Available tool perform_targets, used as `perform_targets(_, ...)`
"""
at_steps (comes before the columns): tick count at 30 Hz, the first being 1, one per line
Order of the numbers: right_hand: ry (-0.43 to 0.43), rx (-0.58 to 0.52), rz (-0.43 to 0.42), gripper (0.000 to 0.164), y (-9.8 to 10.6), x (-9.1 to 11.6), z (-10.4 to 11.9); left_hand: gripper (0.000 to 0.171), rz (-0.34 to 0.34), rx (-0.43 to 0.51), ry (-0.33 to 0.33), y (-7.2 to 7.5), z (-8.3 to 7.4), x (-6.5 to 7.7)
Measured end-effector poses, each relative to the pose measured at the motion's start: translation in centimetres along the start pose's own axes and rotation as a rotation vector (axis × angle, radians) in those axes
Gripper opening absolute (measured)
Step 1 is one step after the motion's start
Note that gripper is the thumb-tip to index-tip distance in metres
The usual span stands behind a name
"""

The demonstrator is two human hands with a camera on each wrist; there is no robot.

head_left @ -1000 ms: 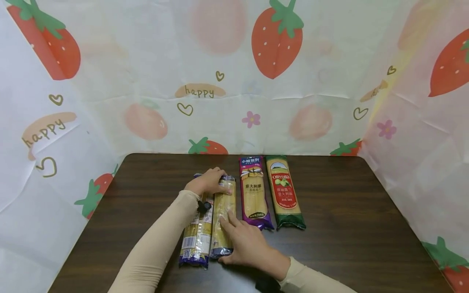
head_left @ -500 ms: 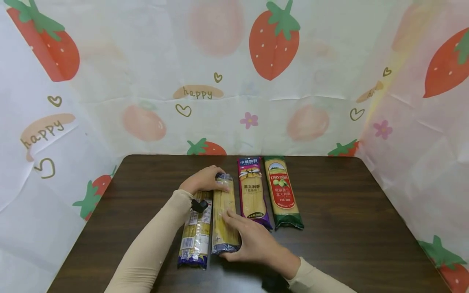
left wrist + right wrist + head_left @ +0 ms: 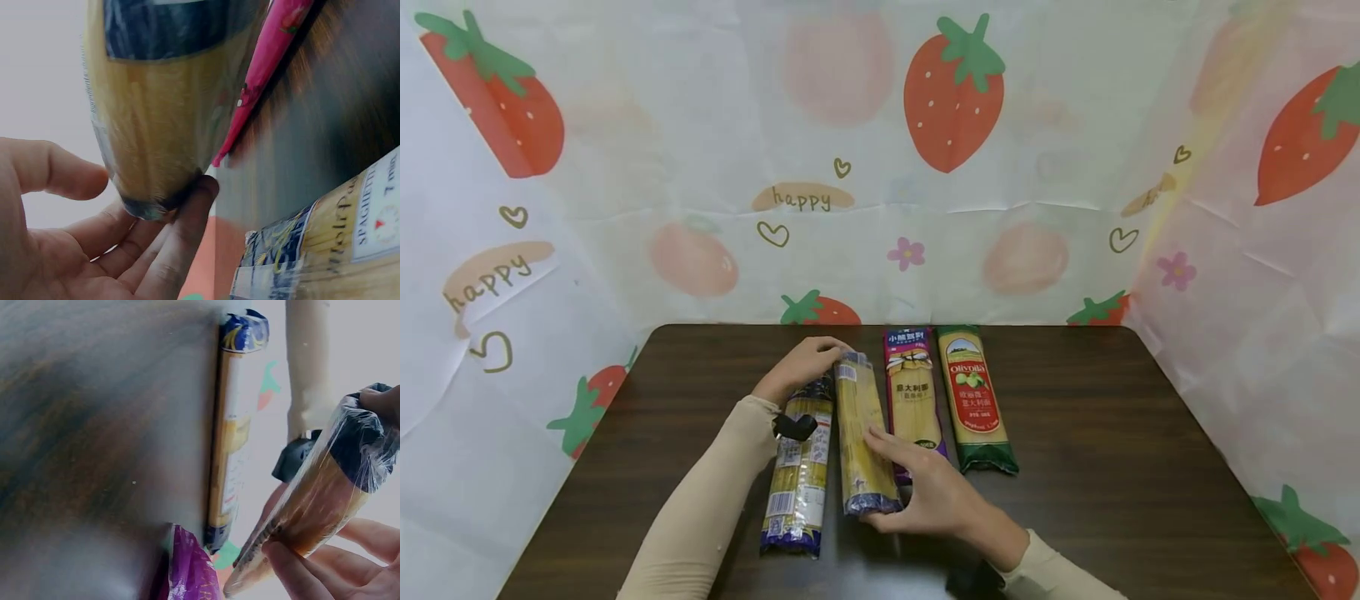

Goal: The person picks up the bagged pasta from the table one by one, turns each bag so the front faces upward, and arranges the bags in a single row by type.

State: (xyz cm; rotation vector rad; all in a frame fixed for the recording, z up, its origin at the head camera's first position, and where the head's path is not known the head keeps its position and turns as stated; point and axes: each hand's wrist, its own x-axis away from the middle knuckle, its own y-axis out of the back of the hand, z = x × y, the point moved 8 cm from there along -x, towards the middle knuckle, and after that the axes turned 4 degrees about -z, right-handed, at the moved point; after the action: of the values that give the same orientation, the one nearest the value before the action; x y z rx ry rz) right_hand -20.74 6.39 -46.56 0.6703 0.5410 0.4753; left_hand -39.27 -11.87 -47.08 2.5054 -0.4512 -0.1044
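Note:
A clear-wrapped spaghetti pack (image 3: 859, 433) with dark blue ends is held up off the dark table, tilted. My left hand (image 3: 801, 367) grips its far end, thumb and fingers round it in the left wrist view. At the near end, my right hand (image 3: 936, 487) holds the same pack (image 3: 328, 494), with the thumb by the bottom edge and fingers along the right side. Just left of it, a second spaghetti pack (image 3: 796, 492) with blue ends and a barcode lies flat, its upper part partly covered by the left wrist.
To the right lie a purple pasta pack (image 3: 913, 400), its lower end partly behind my right hand, and a green-ended pasta pack (image 3: 976, 400) with a red label. The dark wooden table (image 3: 1112, 467) ends at a strawberry-print sheet (image 3: 865, 275) behind.
The spaghetti pack has risen from the table and tilted, its near end swinging right, with both hands moving along. The other packs stay put, and the head view has shifted slightly.

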Motion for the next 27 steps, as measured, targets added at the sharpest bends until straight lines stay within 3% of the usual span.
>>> perform_targets(6,0.054,-0.071,-0.070,0.094,1.1,-0.1,0.2,0.046,0.049,0.108,-0.016,-0.6,0.4,0.0)
perform_targets(11,0.078,-0.140,-0.111,0.091,1.9,-0.2,0.3,0.053,0.151,0.191,-0.125,-0.8,0.3,-0.1)
perform_targets(15,0.090,-0.216,-0.125,0.087,2.2,-0.3,0.2,0.058,0.195,0.224,-0.192,-0.4,0.4,0.0)
perform_targets(20,0.045,-0.357,-0.127,0.082,2.5,-0.4,-0.1,0.056,0.193,0.260,-0.225,0.1,0.5,0.1)
perform_targets(27,-0.043,-0.551,-0.136,0.078,2.9,-0.5,-0.4,0.051,0.140,0.277,-0.178,0.4,1.1,0.3)
